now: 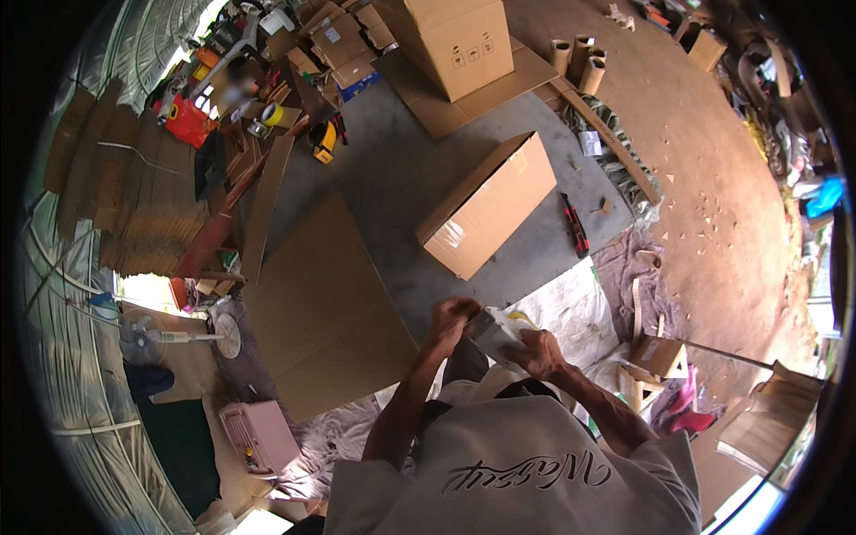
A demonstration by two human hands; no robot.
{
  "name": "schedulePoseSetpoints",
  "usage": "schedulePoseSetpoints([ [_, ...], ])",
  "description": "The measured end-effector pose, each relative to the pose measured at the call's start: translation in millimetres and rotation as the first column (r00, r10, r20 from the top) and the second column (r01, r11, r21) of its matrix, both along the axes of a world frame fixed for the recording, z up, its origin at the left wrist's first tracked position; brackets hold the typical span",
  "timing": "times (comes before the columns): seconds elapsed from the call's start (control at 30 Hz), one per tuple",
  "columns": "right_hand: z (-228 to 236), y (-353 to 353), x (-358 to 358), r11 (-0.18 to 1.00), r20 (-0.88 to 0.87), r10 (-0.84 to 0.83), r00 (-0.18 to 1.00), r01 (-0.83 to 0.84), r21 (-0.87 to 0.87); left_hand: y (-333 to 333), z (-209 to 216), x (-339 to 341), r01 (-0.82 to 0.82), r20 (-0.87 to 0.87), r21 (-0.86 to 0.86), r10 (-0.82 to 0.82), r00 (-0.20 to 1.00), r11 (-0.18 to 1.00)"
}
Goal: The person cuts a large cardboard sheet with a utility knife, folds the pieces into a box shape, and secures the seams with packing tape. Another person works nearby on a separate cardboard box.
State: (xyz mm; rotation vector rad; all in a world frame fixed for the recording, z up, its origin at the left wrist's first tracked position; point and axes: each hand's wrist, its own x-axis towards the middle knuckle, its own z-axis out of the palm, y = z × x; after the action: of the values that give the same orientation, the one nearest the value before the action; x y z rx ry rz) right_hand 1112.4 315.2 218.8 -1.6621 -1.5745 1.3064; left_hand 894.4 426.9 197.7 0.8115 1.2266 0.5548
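Note:
Close to my body, at the near edge of the grey table [383, 152], my right hand [538, 355] is closed around a flat grey tool [497, 336] that looks like a tape dispenser. A yellow rounded edge shows behind it. My left hand [454, 319] is at the tool's left end, its fingers curled together; whatever they pinch is hidden. Just beyond both hands, a closed brown cardboard box [492, 207] lies on the table, with shiny clear tape on its near end. Right of the box is a red and black utility knife [574, 226].
A flat cardboard sheet [325, 312] covers the table's left side. A tall carton [464, 49] stands at the back on another sheet. A yellow and black tool [324, 143] lies far left. Cardboard tubes [592, 73] stand at the far right, and a fan [227, 336] is to my left.

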Motion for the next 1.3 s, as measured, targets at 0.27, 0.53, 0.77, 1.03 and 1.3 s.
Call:
schedulePoseSetpoints([
  [0.27,-6.7,49.9,-101.9,0.858,0.220,-0.034,0.975,-0.084,0.506,64.7,-60.2,-98.1,-0.136,0.022,0.222,0.135,0.991,0.965],
  [0.53,-41.5,65.5,-177.2,0.880,0.411,-0.176,0.895,-0.044,0.474,170.6,-92.8,-133.1,0.000,0.085,0.268,-0.024,0.996,0.964],
  [0.77,-27.8,103.6,-224.9,0.934,0.397,-0.357,0.845,0.338,0.120,253.9,-92.3,-117.8,0.127,0.261,0.274,-0.201,0.944,0.953],
  [1.03,-53.8,158.5,-264.4,0.798,0.418,-0.539,0.731,0.602,-0.023,309.2,-123.4,-90.7,0.194,0.337,0.375,-0.329,0.882,0.906],
  [1.3,-64.8,169.9,-270.6,0.727,0.439,-0.567,0.697,0.674,-0.131,300.3,-160.6,-43.6,0.184,0.432,0.417,-0.373,0.821,0.890],
])
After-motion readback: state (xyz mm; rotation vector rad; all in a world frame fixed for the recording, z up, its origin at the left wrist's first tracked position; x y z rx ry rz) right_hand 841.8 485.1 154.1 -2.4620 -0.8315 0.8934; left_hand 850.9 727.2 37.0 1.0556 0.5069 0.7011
